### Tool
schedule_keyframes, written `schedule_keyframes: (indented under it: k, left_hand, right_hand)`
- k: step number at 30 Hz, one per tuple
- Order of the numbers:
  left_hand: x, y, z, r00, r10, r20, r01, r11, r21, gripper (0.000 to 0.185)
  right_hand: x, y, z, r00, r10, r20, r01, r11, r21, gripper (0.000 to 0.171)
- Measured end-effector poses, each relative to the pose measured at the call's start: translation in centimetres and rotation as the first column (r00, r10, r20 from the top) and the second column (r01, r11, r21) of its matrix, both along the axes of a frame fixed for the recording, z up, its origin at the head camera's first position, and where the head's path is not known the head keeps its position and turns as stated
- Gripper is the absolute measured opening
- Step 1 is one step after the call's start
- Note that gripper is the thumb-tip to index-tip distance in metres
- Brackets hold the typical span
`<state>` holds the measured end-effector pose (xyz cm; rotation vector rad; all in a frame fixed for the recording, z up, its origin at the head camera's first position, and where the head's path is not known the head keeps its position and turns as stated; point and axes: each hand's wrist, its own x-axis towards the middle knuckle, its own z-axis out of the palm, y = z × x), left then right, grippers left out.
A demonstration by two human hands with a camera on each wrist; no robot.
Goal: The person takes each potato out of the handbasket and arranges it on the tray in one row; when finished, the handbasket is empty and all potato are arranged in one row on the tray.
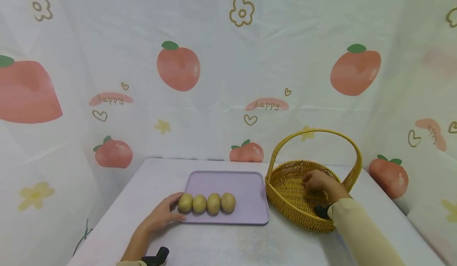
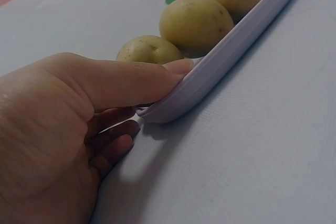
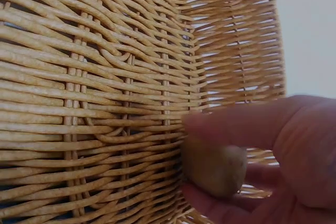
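Several potatoes (image 1: 214, 203) stand in a row along the front left of a light purple tray (image 1: 246, 196). At the tray's front left corner, my left hand (image 1: 165, 214) grips the edge, thumb over the rim and fingers around the outside. In the left wrist view the nearest potato (image 2: 149, 49) sits just behind that thumb. My right hand (image 1: 317, 181) is down inside a wicker basket (image 1: 285, 202), at its right side. It holds another potato (image 3: 212, 169) between thumb and fingers, low against the woven bottom and wall, as the right wrist view shows.
The basket's tall arched handle (image 1: 314, 130) rises over the opening, with the right forearm passing near its right foot. Tray and basket stand side by side on a white table (image 1: 221, 244). Behind hangs a white curtain (image 1: 214, 131) printed with fruit.
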<state>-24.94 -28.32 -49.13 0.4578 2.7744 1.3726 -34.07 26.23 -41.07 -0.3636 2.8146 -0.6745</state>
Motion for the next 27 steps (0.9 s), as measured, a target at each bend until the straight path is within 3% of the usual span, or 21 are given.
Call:
schedule_keyframes:
  k: [6, 13, 17, 23, 27]
  left_hand:
    - [0.0, 0.3, 0.1, 0.999, 0.027, 0.022, -0.027, 1.000, -0.007, 0.085]
    - [0.0, 0.4, 0.3, 0.999, 0.029, 0.021, -0.029, 1.000, 0.000, 0.086]
    - [0.1, 0.3, 0.3, 0.999, 0.030, 0.021, -0.030, 1.000, 0.004, 0.086]
    - [0.1, 0.2, 0.2, 0.999, 0.026, 0.018, -0.026, 1.000, 0.000, 0.086]
    - [-0.1, 0.1, 0.2, 1.000, 0.002, 0.013, -0.002, 1.000, 0.009, 0.086]
  right_hand:
    - [-0.1, -0.2, 0.1, 0.995, 0.006, -0.098, -0.004, 1.000, 0.023, 0.033]
    - [0.6, -1.0, 1.2, 0.998, -0.028, -0.056, 0.019, 0.987, -0.160, 0.041]
    - [1.1, -1.7, 2.2, 0.994, 0.018, -0.108, -0.039, 0.981, -0.192, 0.039]
    - [1.8, -3.3, 3.4, 0.987, 0.046, -0.151, -0.087, 0.956, -0.279, 0.050]
    - [2.6, -4.4, 3.7, 0.977, 0.060, -0.205, -0.117, 0.954, -0.276, 0.054]
